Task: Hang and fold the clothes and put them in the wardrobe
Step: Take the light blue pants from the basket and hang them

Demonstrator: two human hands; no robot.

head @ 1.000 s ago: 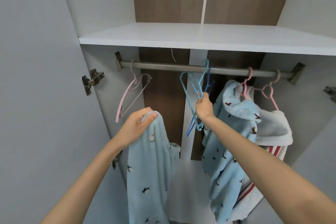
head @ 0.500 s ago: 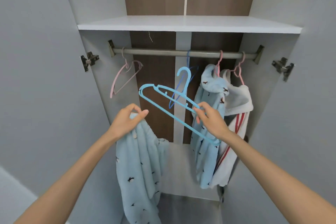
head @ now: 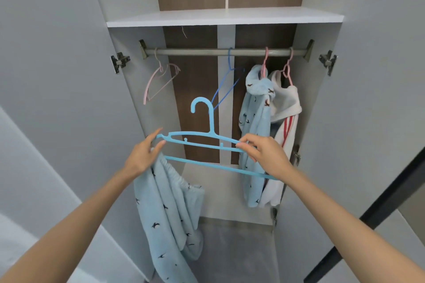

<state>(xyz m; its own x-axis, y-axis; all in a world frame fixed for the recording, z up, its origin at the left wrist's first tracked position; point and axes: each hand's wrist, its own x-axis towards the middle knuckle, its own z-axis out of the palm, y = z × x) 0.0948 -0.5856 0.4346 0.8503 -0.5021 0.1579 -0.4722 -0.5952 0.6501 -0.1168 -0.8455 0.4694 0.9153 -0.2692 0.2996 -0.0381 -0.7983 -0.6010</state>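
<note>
Here both arms reach forward before the open wardrobe (head: 308, 110). The right hand (head: 264, 154) pinches the right shoulder of the upright light-blue hanger (head: 212, 132). The left hand (head: 143, 156) clutches the bird-print trousers (head: 167, 209), fingertips touching the hanger's left tip. Behind, a rail (head: 202, 51) under a white shelf (head: 225, 17) carries hung clothes (head: 255, 122).
</note>
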